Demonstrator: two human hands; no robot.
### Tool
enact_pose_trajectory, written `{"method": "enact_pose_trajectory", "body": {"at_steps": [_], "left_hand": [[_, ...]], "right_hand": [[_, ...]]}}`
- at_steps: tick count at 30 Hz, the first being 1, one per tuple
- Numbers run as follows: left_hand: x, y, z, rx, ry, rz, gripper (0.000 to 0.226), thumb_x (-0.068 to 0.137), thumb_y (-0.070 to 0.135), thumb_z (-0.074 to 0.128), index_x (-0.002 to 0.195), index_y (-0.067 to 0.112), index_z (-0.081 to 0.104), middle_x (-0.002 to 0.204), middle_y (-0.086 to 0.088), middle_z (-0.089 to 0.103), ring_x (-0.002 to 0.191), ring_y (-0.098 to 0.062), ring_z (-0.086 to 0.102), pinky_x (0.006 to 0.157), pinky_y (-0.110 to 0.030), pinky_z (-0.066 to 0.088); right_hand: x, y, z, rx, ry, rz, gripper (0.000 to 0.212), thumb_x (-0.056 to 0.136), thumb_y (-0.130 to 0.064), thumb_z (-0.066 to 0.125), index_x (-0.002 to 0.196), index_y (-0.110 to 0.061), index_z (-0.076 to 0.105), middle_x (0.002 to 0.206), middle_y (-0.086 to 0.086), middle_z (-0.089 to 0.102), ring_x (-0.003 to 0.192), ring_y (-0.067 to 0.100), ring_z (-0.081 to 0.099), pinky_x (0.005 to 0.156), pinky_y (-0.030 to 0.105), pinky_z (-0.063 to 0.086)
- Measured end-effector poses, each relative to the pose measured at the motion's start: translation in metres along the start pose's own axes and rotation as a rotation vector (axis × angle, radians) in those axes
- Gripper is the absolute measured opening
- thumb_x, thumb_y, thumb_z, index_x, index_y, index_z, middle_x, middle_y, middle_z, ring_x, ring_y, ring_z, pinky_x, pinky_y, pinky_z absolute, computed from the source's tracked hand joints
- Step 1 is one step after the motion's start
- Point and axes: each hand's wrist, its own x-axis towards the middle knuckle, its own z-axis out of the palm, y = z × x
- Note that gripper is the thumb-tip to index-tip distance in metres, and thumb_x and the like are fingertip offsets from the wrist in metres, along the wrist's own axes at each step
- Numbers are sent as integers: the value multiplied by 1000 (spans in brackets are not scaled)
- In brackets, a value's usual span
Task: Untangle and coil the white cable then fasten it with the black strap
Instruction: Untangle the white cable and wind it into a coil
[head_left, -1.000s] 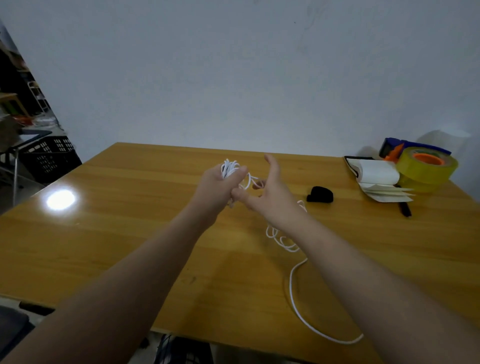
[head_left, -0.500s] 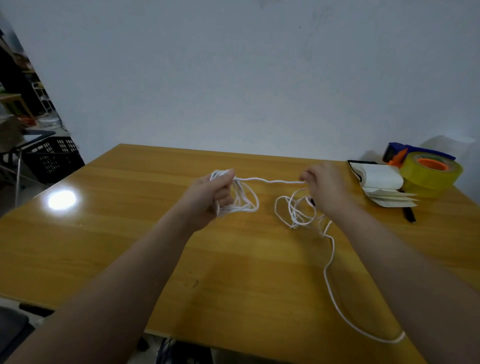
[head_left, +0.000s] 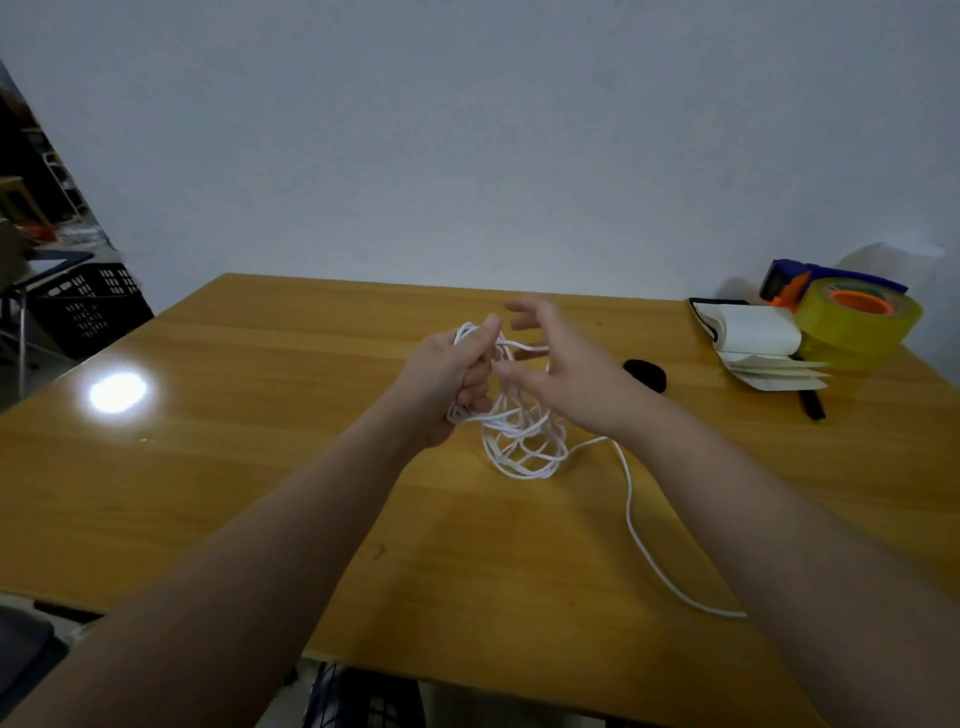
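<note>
My left hand (head_left: 457, 374) grips a bunch of loops of the white cable (head_left: 524, 447) above the middle of the wooden table (head_left: 260, 467). The loops hang down from it and touch the tabletop. My right hand (head_left: 566, 364) is right beside it with fingers spread, and one strand runs from the left hand across between its thumb and fingers. The cable's loose tail trails right and toward me, disappearing under my right forearm. The black strap (head_left: 647, 374) lies on the table just right of my right hand, partly hidden by my wrist.
At the table's far right are an open notebook (head_left: 753, 332), a yellow tape roll (head_left: 857, 322), a blue tape dispenser (head_left: 789, 278) and a black pen (head_left: 810, 402). A black crate (head_left: 83, 306) stands on the floor beyond the left edge.
My right hand had pulled a strand out to the right; it has come back next to the left hand with fingers spread, and more loops hang below the left hand.
</note>
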Motion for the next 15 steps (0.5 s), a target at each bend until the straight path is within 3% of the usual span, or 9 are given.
{"method": "enact_pose_trajectory", "body": {"at_steps": [2,4,7,10,12,14,15], "left_hand": [[0,3,-3,-57,-30,-29,38,97,35,48,67,14,41,38,7,27,29,-6,23,37,-15,23],[-2,7,-6,-35,-66,-78,40,96,39,47,66,14,40,37,7,25,28,-5,21,37,-16,18],[-9,10,-7,107,-167,-122,44,90,45,55,60,15,44,35,7,22,28,-6,17,38,-16,17],[-17,11,0,220,-309,-113,42,86,36,57,50,21,43,36,7,22,29,-7,17,37,-17,19],[-19,15,12,199,-282,-78,38,89,24,60,56,16,43,38,5,30,32,-9,27,40,-19,29],[-19,24,24,120,-203,-58,28,93,17,56,67,5,55,47,-3,55,42,-12,52,50,-22,45],[-18,28,28,31,-189,-84,22,94,16,52,80,1,59,62,-9,67,55,-16,64,60,-25,54]], "right_hand": [[3,6,-2,152,54,60,36,91,-17,58,125,-12,48,115,7,54,86,17,64,75,31,57],[4,13,-9,299,56,129,12,93,-11,54,101,-4,59,87,11,62,61,14,65,56,27,58],[4,20,-25,217,106,112,26,91,-26,56,70,-12,63,47,-3,53,33,6,43,34,17,36],[7,25,-30,84,204,78,45,85,-48,56,53,-16,56,44,-2,35,39,5,29,39,15,24],[9,28,-26,64,214,101,57,83,-59,50,47,-15,44,48,2,31,43,9,29,42,20,24],[9,36,-20,53,124,132,59,80,-65,47,49,-16,38,50,4,31,49,15,30,46,24,25],[9,42,-18,68,62,134,56,85,-58,51,52,-13,43,52,5,38,53,16,35,50,26,28]]}}
